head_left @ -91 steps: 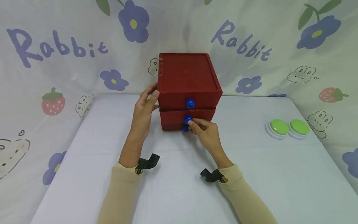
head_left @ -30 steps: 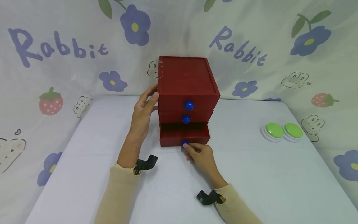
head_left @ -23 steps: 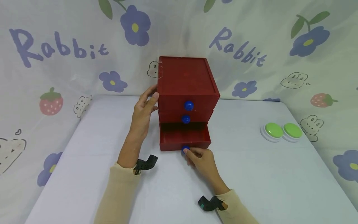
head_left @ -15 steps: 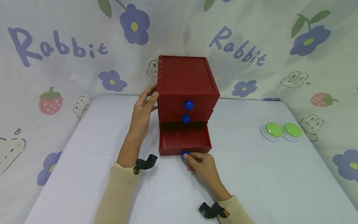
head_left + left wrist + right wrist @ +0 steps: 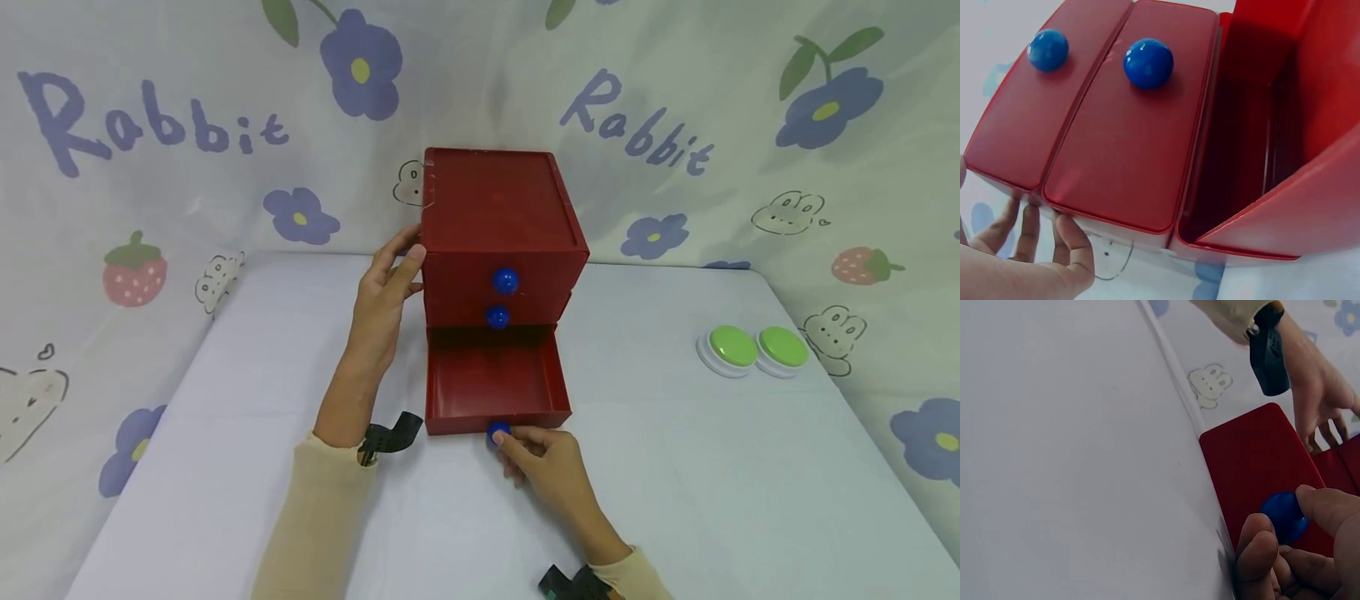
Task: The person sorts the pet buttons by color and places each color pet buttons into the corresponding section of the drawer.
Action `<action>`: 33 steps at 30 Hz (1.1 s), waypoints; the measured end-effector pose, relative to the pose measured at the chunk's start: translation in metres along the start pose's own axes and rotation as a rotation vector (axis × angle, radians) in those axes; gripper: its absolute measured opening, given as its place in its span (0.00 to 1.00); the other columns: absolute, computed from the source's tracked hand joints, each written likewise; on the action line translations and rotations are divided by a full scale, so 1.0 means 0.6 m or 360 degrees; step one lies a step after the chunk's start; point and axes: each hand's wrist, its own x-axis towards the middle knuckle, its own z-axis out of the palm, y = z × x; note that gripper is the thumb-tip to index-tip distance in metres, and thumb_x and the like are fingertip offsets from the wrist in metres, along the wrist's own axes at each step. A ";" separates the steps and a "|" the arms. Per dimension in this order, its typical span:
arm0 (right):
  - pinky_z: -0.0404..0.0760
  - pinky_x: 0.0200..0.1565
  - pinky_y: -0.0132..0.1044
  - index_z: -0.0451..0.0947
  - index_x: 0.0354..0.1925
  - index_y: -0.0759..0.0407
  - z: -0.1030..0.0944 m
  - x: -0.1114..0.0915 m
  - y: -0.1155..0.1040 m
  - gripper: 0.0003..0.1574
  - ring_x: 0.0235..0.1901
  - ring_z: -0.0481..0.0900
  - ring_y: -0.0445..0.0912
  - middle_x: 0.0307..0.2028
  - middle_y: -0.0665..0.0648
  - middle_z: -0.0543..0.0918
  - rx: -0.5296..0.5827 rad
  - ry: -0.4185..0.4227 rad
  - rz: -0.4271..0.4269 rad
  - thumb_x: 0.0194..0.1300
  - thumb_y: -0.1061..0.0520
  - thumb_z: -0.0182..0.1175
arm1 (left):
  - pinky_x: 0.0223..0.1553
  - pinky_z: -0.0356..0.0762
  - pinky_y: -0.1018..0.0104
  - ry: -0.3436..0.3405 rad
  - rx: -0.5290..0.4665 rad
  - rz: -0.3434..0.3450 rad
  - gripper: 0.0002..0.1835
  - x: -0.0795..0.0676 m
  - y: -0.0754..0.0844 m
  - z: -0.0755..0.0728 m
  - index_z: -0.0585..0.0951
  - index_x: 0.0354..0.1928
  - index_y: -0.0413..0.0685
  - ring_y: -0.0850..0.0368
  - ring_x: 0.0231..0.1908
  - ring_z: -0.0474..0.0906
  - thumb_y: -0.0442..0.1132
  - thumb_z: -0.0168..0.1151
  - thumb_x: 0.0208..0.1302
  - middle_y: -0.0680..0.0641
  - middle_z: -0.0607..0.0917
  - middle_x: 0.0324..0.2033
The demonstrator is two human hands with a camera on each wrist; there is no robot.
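Note:
A red three-drawer cabinet (image 5: 498, 200) stands at the back middle of the table, with a round blue knob on each drawer. Its bottom drawer (image 5: 487, 379) is pulled well out, and its bare red inside shows. My right hand (image 5: 553, 468) pinches that drawer's blue knob (image 5: 1284, 519) between thumb and fingers. Against the cabinet's left side rests my left hand (image 5: 381, 304), its fingers spread along the wall. In the left wrist view the top knob (image 5: 1047, 50) and middle knob (image 5: 1148, 63) sit on drawers pushed in.
Two green push buttons (image 5: 733, 346) with white bases lie side by side on the right of the white table (image 5: 712, 483). A patterned cloth (image 5: 495, 75) hangs behind the cabinet and along both sides.
My right hand has gone from the middle knob area to the bottom knob and drawn the bottom drawer out toward me. The left hand has stayed on the cabinet's side.

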 end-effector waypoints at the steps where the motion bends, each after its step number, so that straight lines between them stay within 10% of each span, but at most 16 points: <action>1: 0.80 0.22 0.34 0.87 0.35 0.62 0.000 -0.002 0.000 0.20 0.16 0.79 0.44 0.20 0.53 0.83 0.0004 -0.0004 0.0000 0.66 0.45 0.68 | 0.57 0.67 0.56 -0.0001 0.0001 0.0000 0.29 0.000 0.000 0.000 0.70 0.72 0.58 0.51 0.62 0.65 0.53 0.58 0.72 0.52 0.67 0.68; 33: 0.82 0.29 0.33 0.86 0.45 0.60 -0.027 -0.060 0.000 0.18 0.25 0.82 0.43 0.30 0.51 0.84 -0.0094 -0.0092 0.0056 0.64 0.48 0.69 | 0.56 0.67 0.57 0.0001 -0.0013 -0.0001 0.28 0.001 0.004 0.002 0.70 0.72 0.56 0.52 0.62 0.66 0.52 0.58 0.73 0.52 0.66 0.68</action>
